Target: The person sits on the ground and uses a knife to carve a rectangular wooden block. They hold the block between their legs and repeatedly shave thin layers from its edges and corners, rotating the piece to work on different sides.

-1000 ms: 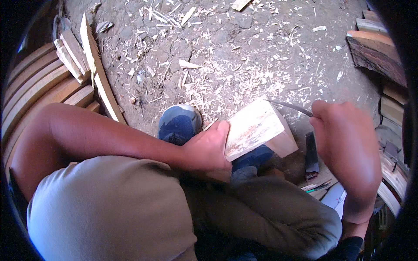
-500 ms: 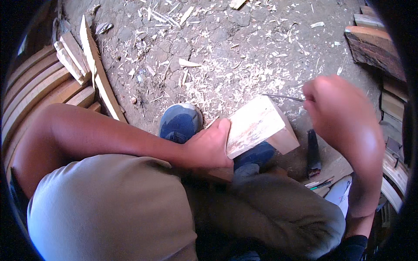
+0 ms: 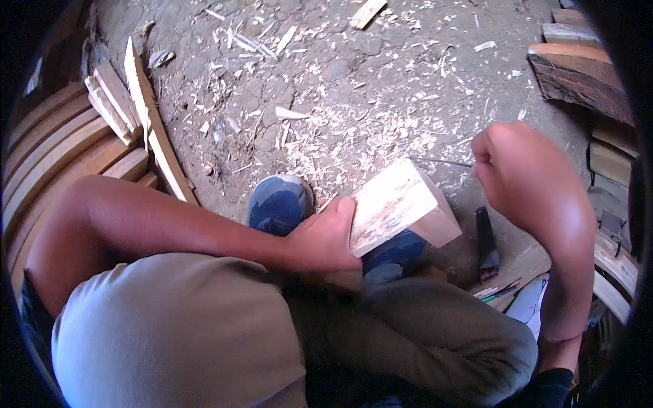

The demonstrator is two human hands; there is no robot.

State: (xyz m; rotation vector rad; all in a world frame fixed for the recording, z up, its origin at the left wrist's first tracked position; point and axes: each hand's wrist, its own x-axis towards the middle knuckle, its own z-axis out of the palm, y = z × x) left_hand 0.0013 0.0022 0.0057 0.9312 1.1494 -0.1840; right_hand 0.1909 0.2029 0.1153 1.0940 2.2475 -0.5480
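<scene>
A pale, squared wooden block (image 3: pixel 393 207) is tilted above my shoes, its light top face marked with darker streaks. My left hand (image 3: pixel 325 234) grips the block's near left end, the thumb lying along the edge and the other fingers hidden beneath. Out to the right, my right hand (image 3: pixel 520 166) is closed in a fist around a thin, dark metal tool (image 3: pixel 442 161), whose handle is covered by the fingers. The tool's slender end reaches left to the block's far upper corner; whether it touches the wood I cannot tell.
Wood shavings (image 3: pixel 381 129) litter the dirt floor. Stacked curved boards (image 3: pixel 61 156) and a long splintered slat (image 3: pixel 158 129) stand at left. A dark tool-like piece (image 3: pixel 487 245) lies below my right hand. Rough timber (image 3: pixel 578 78) is piled at right. Blue shoes (image 3: pixel 280 204) flank the block.
The whole view has shifted slightly, with the floor appearing lower. Both hands keep their holds, and the tool's end stays by the block's far corner. My right hand looks less blurred.
</scene>
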